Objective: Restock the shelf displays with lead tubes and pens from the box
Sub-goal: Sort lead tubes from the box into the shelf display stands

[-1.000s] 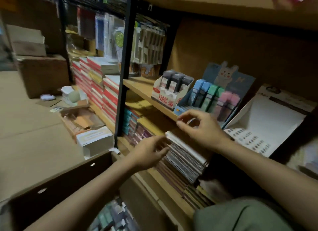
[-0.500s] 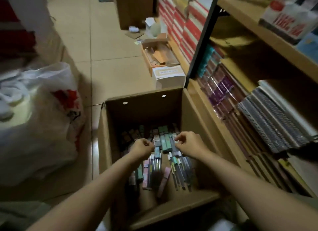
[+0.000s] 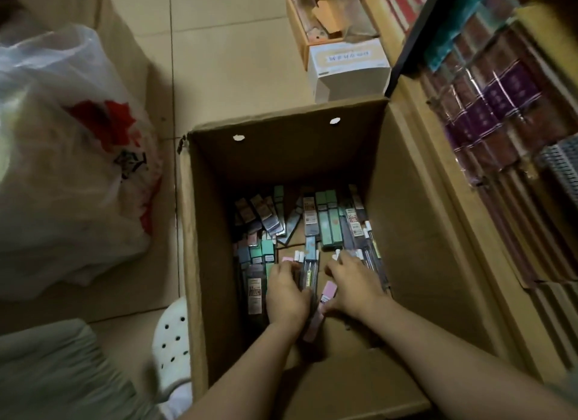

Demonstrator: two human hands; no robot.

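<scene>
The tiled floor [image 3: 225, 53] carries an open cardboard box [image 3: 206, 263] against the shelf [image 3: 444, 175], a white carton [image 3: 348, 70] touching a small open box [image 3: 295, 28] behind it, a plastic bag [image 3: 68, 169] to its left and a white clog [image 3: 172, 341] just beside its near corner.

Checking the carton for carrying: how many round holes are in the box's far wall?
2: one hole toward the left, one hole toward the right, both near the top of the box.
</scene>
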